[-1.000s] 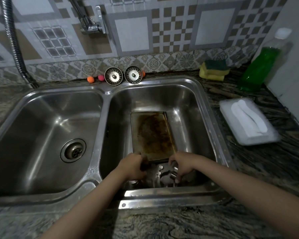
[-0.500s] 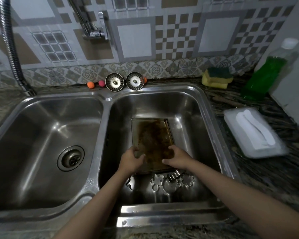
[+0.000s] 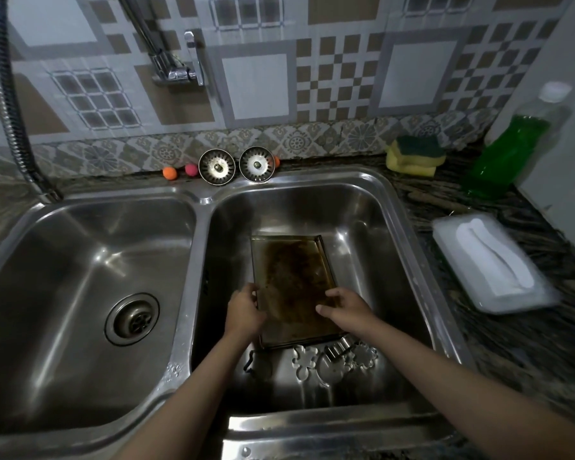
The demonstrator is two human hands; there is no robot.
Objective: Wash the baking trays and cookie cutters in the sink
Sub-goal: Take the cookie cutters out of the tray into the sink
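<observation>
Steel double sink (image 3: 193, 247), dry: baking tray (image 3: 292, 287) lies flat in rt basin, grimy side up. Left hand (image 3: 244, 312) grips its left rim, right hand (image 3: 344, 307) its right rim w/ fingers curled over, likely to lift or reposition it. Cookie cutters (image 3: 332, 358) sit just nearer than both hands; sponge (image 3: 414, 154) + soap bottle (image 3: 508, 151) far right, unused.

Brown-stained baking tray (image 3: 292, 280), silver sink (image 3: 193, 260), green soap bottle (image 3: 508, 154), yellow-green sponges (image 3: 415, 154), checkered beige-grey tiles (image 3: 339, 68).
</observation>
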